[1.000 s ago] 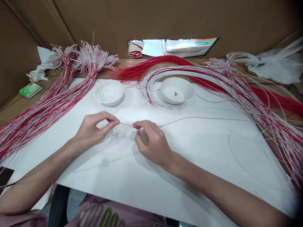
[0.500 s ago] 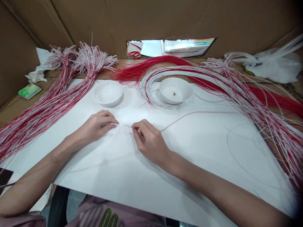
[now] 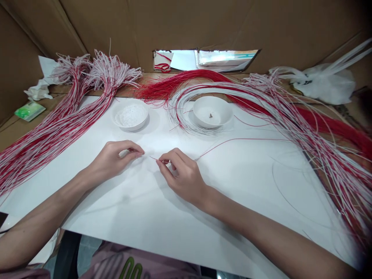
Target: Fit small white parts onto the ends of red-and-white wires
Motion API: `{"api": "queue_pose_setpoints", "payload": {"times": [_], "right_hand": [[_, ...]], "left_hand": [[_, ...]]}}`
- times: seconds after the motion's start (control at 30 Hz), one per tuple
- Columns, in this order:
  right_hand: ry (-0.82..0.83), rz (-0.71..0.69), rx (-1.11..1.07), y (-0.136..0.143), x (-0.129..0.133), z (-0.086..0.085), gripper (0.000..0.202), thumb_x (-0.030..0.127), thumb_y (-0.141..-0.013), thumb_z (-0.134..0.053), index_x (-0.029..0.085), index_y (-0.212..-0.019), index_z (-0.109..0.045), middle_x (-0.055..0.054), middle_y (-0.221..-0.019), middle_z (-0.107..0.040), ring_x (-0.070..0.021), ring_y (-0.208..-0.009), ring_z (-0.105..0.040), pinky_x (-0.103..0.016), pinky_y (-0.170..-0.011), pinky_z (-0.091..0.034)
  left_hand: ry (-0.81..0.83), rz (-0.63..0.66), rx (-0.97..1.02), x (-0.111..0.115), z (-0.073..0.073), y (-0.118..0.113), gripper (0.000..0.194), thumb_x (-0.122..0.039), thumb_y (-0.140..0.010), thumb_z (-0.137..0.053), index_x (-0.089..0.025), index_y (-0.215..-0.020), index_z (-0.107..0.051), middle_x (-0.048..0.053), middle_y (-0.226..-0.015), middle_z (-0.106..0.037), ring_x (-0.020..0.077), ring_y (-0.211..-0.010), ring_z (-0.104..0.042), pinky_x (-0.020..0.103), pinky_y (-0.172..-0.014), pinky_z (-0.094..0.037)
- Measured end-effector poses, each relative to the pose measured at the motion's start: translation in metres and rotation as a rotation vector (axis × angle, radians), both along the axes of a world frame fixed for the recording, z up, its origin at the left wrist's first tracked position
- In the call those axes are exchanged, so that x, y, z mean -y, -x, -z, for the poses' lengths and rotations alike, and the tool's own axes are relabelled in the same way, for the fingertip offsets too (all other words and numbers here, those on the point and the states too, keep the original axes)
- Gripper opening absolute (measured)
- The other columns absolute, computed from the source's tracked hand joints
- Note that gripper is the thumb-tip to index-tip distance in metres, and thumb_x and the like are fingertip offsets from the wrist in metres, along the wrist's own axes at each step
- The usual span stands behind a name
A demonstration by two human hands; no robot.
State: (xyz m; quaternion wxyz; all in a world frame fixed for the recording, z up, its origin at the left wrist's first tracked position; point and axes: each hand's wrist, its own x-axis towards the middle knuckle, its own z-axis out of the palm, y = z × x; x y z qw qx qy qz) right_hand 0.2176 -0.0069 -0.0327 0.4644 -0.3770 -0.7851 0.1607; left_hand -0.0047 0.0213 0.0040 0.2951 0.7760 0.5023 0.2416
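Note:
My right hand [image 3: 186, 176] pinches a thin red wire [image 3: 222, 142] between thumb and fingertips. The wire's short free end points left, and its long part runs out behind the hand to the right. Close to the hand, a short whitish section shows on the wire. My left hand [image 3: 117, 157] faces that free end, a small gap away, with thumb and forefinger pressed together. Whatever is in this pinch is too small to make out. Beyond the left hand stands a white bowl [image 3: 130, 128] holding many small white pieces.
Another white bowl [image 3: 224, 112] contains a small brown bit. Bundles of red and white wires [image 3: 87, 112] lie at left, with more red and white strands [image 3: 302, 116] at right. Cardboard walls [image 3: 95, 23] enclose the white tabletop [image 3: 130, 217]. A plastic bag [image 3: 325, 87] sits back right.
My left thumb and forefinger have come together slightly above the table. My right hand has shifted a little left with the wire. The whole view has moved slightly.

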Motion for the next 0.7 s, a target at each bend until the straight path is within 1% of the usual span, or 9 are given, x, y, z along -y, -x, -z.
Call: {"api": "queue_pose_setpoints", "payload": {"times": [0.13, 0.3, 0.7], "right_hand": [[-0.055, -0.018, -0.044, 0.000, 0.000, -0.001, 0.010, 0.009, -0.090, -0.056, 0.017, -0.084, -0.056, -0.001, -0.073, -0.059, -0.0095, -0.064, -0.052, -0.023, -0.056, -0.043], [-0.077, -0.045, -0.056, -0.001, 0.001, -0.002, 0.010, 0.008, -0.088, -0.057, 0.017, -0.085, -0.055, -0.001, -0.073, -0.060, -0.0103, -0.065, -0.053, -0.023, -0.056, -0.044], [-0.097, -0.071, -0.051, -0.001, 0.001, 0.000, 0.012, 0.006, -0.087, -0.058, 0.017, -0.086, -0.055, 0.000, -0.073, -0.060, -0.0098, -0.066, -0.053, -0.022, -0.056, -0.043]], "left_hand": [[0.156, -0.029, 0.166, 0.005, -0.005, -0.008, 0.010, -0.028, -0.084, -0.067, -0.020, -0.086, -0.072, 0.001, -0.087, -0.074, 0.0149, -0.083, -0.067, 0.025, -0.079, -0.051], [0.217, -0.047, 0.316, 0.009, -0.007, -0.014, 0.007, -0.025, -0.080, -0.072, -0.020, -0.084, -0.073, 0.003, -0.085, -0.073, 0.0148, -0.081, -0.066, 0.026, -0.077, -0.051], [0.235, -0.015, 0.344, 0.010, -0.006, -0.013, 0.006, -0.024, -0.080, -0.072, -0.019, -0.083, -0.073, 0.003, -0.085, -0.073, 0.0144, -0.082, -0.065, 0.025, -0.078, -0.050]]}}
